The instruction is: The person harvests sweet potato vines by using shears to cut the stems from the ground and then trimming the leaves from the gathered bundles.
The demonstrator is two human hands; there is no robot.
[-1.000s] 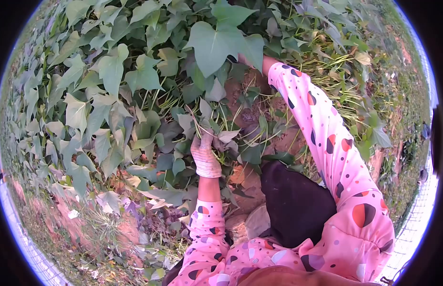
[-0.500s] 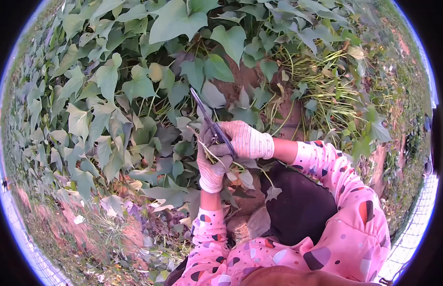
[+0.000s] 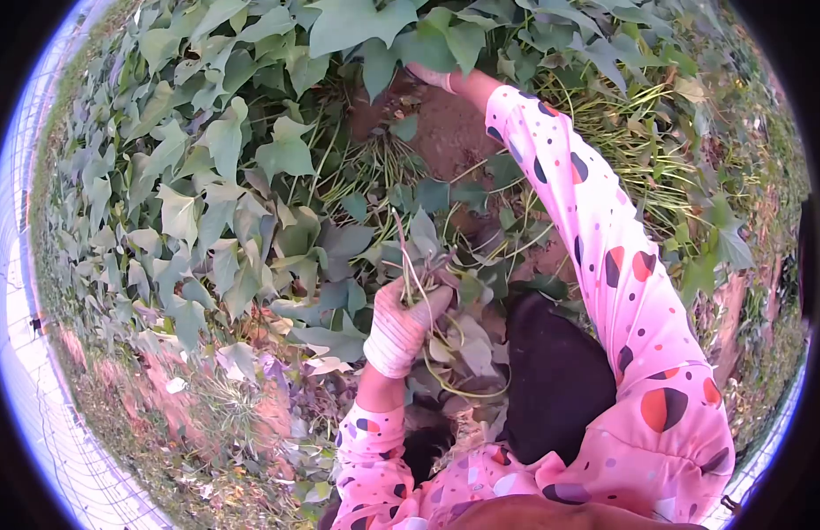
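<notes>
My left hand point(image 3: 401, 320), in a pale knitted glove, is closed around a bunch of cut green vine stems with leaves point(image 3: 423, 265) near the middle of the view. My right arm in a pink dotted sleeve point(image 3: 586, 203) stretches far forward. My right hand point(image 3: 432, 76) is mostly hidden under the big green leaves at the top; only its gloved wrist shows. Whether it holds anything I cannot tell. No scissors are visible.
Dense heart-shaped vine leaves point(image 3: 215, 177) cover the ground to the left and ahead. A bare patch of reddish soil point(image 3: 445, 132) shows among stems point(image 3: 374, 163). A black cloth point(image 3: 555, 371) lies on my lap. Dry grass point(image 3: 648, 115) lies to the right.
Half a second ago my right hand held scissors next to my left hand. It has since reached far forward into the leaves. My left hand keeps its bunch of stems.
</notes>
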